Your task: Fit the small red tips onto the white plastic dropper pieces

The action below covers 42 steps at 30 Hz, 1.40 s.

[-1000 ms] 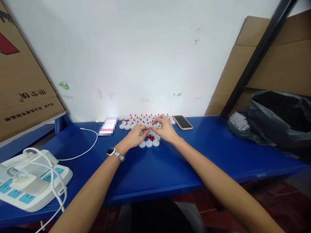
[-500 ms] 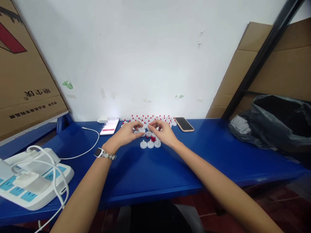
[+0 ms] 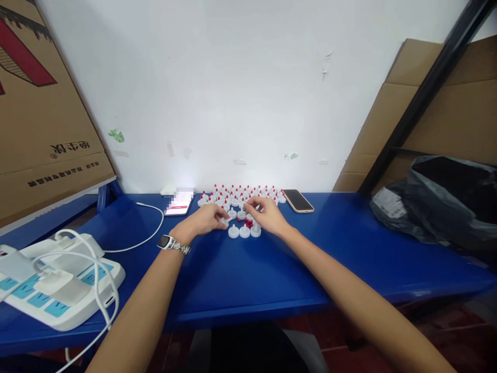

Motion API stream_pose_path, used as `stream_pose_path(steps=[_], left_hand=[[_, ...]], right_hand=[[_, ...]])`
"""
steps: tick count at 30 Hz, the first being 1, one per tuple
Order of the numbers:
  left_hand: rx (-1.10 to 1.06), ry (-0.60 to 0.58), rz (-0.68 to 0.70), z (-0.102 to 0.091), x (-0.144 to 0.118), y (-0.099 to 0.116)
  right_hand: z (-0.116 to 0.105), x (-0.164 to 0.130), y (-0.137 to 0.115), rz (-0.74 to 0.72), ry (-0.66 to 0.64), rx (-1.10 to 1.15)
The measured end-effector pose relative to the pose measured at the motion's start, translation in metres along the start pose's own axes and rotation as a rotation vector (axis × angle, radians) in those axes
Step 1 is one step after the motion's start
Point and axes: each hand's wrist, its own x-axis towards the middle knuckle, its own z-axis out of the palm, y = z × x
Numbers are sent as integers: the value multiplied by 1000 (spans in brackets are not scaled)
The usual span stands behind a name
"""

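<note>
My left hand (image 3: 206,219) is closed in a pinch on a translucent white nozzle cap (image 3: 224,221), tilted just above the table. Thumb and fingers of my right hand (image 3: 267,215) are pinched together over the group of caps; whatever is between the fingertips is too small to make out. Below the hands, a row of white nozzle caps (image 3: 244,231) without red tips stands upright. A small heap of loose red tips (image 3: 248,223) lies just behind that row, partly beside my right hand. Farther back stand many white caps with red tips (image 3: 235,201).
On the blue table (image 3: 248,274), a lit phone (image 3: 179,203) lies left of the caps and a dark-screened phone (image 3: 298,200) right. A power strip (image 3: 62,295) with white cables occupies the left. Black plastic bags (image 3: 435,199) sit at right, near a metal post (image 3: 419,98).
My left hand has come down and toward me with the white nozzle cap. My right hand has shifted slightly right and nearer, so the hands are farther apart. The view has swung a little left.
</note>
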Motion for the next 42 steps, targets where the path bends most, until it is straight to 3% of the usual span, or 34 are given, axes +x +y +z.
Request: stream_pose_path(steps=[10, 18, 21, 25, 27, 34, 38, 42], left_hand=[[21, 24, -16, -10, -6, 11], [-140, -88, -13, -10, -8, 10], [-77, 9, 21, -13, -9, 15], [141, 350, 42, -10, -4, 16], [237, 439, 25, -4, 0, 14], [323, 382, -16, 11, 12, 9], [194, 446, 38, 1, 7, 18], [-46, 450, 190, 2, 1, 37]], right_hand=[[-1, -1, -2, 8, -25, 8], [0, 0, -1, 0, -44, 12], [0, -1, -3, 10, -71, 8], [3, -1, -5, 13, -67, -3], [5, -1, -6, 18, -63, -1], [9, 0, -6, 35, -84, -2], [7, -1, -6, 12, 0, -44], [6, -2, -8, -82, 55, -52]])
